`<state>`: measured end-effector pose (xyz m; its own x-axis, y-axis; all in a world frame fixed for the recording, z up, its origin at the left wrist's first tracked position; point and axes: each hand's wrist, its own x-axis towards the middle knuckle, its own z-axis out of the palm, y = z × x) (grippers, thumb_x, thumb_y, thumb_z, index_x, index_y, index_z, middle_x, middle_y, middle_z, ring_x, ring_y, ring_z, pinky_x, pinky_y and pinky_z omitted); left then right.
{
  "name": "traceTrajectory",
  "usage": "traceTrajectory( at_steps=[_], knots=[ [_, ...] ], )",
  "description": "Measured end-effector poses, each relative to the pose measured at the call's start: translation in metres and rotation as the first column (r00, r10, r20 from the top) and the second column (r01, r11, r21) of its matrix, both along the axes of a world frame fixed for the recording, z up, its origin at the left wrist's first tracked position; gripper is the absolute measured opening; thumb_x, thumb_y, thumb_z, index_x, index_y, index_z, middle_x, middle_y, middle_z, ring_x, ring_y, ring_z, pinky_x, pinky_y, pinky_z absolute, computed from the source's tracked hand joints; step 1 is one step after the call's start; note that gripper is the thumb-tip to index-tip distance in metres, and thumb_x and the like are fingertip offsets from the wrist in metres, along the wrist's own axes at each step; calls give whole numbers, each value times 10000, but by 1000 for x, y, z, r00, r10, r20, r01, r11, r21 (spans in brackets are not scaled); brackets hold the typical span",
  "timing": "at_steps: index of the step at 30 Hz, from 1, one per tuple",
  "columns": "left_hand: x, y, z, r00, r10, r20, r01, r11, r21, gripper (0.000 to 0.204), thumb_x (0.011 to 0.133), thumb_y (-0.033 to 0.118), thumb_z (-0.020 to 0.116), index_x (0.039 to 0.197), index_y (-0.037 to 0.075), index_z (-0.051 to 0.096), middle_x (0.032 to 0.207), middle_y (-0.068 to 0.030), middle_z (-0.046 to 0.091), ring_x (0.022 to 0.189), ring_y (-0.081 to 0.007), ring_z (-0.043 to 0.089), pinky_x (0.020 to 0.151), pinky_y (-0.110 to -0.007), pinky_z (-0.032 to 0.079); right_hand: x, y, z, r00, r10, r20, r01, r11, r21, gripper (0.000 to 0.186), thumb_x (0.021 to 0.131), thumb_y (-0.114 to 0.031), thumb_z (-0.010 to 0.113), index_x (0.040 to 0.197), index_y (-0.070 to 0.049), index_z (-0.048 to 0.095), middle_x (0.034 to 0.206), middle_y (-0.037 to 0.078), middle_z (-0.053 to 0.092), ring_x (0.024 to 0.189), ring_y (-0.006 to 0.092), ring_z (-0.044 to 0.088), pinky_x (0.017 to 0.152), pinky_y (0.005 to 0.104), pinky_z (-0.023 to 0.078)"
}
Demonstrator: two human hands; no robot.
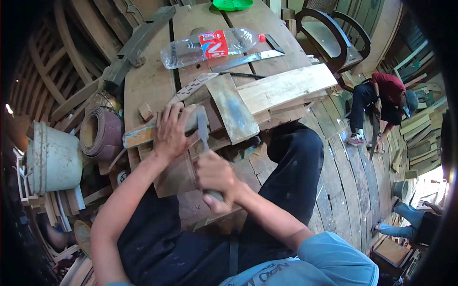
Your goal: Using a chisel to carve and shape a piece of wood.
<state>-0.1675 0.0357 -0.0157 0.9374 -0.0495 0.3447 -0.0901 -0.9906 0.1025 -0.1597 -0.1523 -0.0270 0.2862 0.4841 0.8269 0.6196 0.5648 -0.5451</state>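
Observation:
My right hand (217, 178) is wrapped round the handle of a chisel, slightly smeared by motion. The chisel's flat metal blade (203, 127) points away from me and lies against the end of a small wooden block (193, 118). My left hand (172, 129) grips this block from above, fingers over its top and thumb on the near side, close to the blade. A wooden piece with worn orange paint (138, 137) lies under and left of my left hand. Right of the blade, a worn flat panel with a bluish stain (232, 109) lies tilted across the bench edge.
On the wooden bench (143, 86) lie a plastic bottle (191, 51), a metal square (253, 59) and a pale board (291, 88). A green dish (232, 4) sits at the far end. Left stand a sandpaper roll (101, 133) and a bucket (57, 157). Two people work at right.

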Motion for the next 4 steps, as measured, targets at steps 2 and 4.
traceTrajectory(
  at_steps=[2,4],
  knots=[
    [2,-1,-4,1000,30,-1,-30,1000,-5,620,786,428,712,1285,105,538,1143,-135,512,1094,-345,484,961,-474,399,-15,-15,-3,999,34,-20,-35,998,-43,278,606,-262,587,605,-55,401,630,90,346,621,301,423,695,430,379],
    [0,0,-6,999,33,-15,-32,999,35,656,800,514,687,1293,109,535,1151,-139,511,1097,-342,485,970,-487,390,-11,-15,-2,999,44,-2,-44,997,-64,275,610,-270,585,603,-58,410,628,96,353,622,297,434,704,436,388]
  ],
)
